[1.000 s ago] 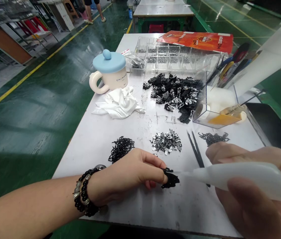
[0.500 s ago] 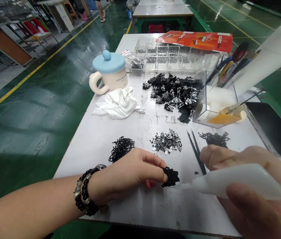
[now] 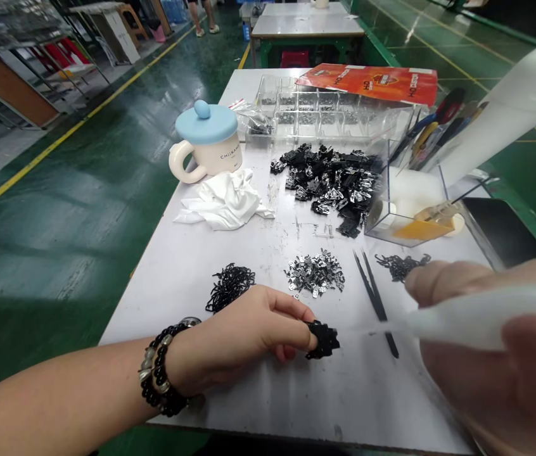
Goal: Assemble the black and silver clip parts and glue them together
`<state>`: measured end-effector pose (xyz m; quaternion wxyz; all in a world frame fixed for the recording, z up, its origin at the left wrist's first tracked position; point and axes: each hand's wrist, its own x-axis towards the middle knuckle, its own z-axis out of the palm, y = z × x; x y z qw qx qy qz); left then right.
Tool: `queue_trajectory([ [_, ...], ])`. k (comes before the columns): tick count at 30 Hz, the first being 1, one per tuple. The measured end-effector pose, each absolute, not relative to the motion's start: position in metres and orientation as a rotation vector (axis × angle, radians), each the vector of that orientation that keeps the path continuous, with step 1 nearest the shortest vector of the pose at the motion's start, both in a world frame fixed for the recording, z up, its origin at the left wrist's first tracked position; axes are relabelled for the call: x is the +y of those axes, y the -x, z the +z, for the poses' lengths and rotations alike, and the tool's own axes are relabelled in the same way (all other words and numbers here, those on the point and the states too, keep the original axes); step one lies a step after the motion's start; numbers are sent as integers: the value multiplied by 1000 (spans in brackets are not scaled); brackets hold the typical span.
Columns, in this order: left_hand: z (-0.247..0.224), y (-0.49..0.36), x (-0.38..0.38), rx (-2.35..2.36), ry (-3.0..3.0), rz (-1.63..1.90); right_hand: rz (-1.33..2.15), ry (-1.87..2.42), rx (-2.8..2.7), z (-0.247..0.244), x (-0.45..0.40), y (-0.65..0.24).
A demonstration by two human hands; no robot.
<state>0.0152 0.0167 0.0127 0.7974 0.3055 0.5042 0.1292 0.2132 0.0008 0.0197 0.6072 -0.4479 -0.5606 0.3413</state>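
One black part (image 3: 327,342) pinched in left fingers (image 3: 291,306); bottle (image 3: 467,316) gripped in blurred right fingers (image 3: 446,278), nozzle (image 3: 384,328) aimed at part, apart. Judged as bottle work; closer approach calling for steady aim. Tweezers (image 3: 373,297), small-part piles (image 3: 315,273) and mug (image 3: 213,153) on white desk (image 3: 258,253). Green floor (image 3: 106,202) beyond, bystander's legs (image 3: 194,14) at top.

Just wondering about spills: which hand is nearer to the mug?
Left. The left hand is in front of the mug and slightly to its right; the right hand is much farther right, past the tweezers.
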Motion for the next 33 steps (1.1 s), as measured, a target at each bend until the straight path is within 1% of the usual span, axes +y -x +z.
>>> queue_trajectory([
  [2, 13, -15, 16, 1087, -662, 278, 702, 1055, -1159, 17, 15, -215],
  [4, 13, -16, 16, 1083, -666, 282, 725, 1119, -1154, 13, 31, -217],
  [7, 14, -17, 16, 1085, -666, 290, 930, 1228, -1509, 5, 55, -212],
  [9, 14, -18, 16, 1090, -672, 293, 956, 1250, -1730, 0, 70, -202],
  [15, 18, -18, 17, 1091, -699, 284, 746, 1218, -2020, -14, 100, -166],
  [19, 19, -17, 18, 1087, -709, 270, 477, 1152, -2170, -3, 99, -176],
  [22, 19, -17, 17, 1088, -711, 258, 159, 1138, -2117, 18, 90, -213],
  [24, 21, -17, 17, 1102, -712, 254, -129, 1170, -1924, 30, 84, -244],
  [26, 22, -18, 17, 1115, -714, 258, -289, 1287, -1704, 34, 80, -269],
  [30, 22, -19, 17, 1109, -708, 266, -89, 1462, -1629, 26, 82, -289],
  [33, 20, -19, 17, 1116, -702, 273, -186, 1495, -1564, 19, 85, -288],
])
